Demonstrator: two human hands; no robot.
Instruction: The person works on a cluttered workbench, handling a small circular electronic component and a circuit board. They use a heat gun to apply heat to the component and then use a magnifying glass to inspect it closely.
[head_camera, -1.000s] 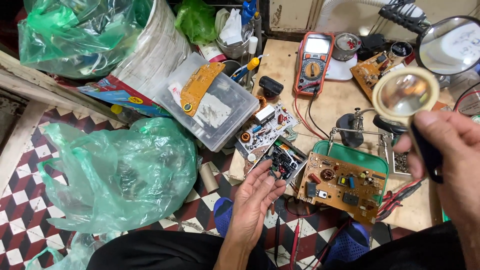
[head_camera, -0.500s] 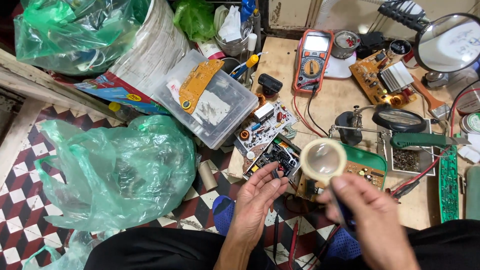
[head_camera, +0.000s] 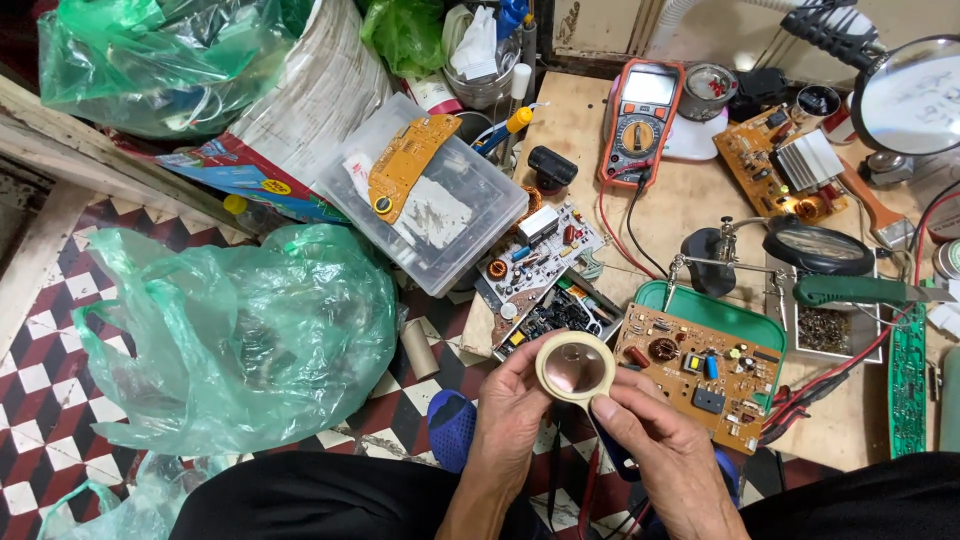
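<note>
A small round magnifying glass with a cream rim sits low in the middle of the view, held between both hands. My left hand cups its left edge with fingers and thumb. My right hand pinches its lower right rim and the dark handle below it. Just right of the lens lies a brown circuit board with several small parts, resting on a green tray. Two more circuit boards lie just above the lens at the table's edge.
A wooden work table carries a red multimeter, a clamp stand with a lens and a large mirror. A clear plastic box, green plastic bags and a checkered floor lie to the left.
My right hand brought the magnifying glass down from the upper right to the middle, and my left hand has risen from the boards to hold its rim.
</note>
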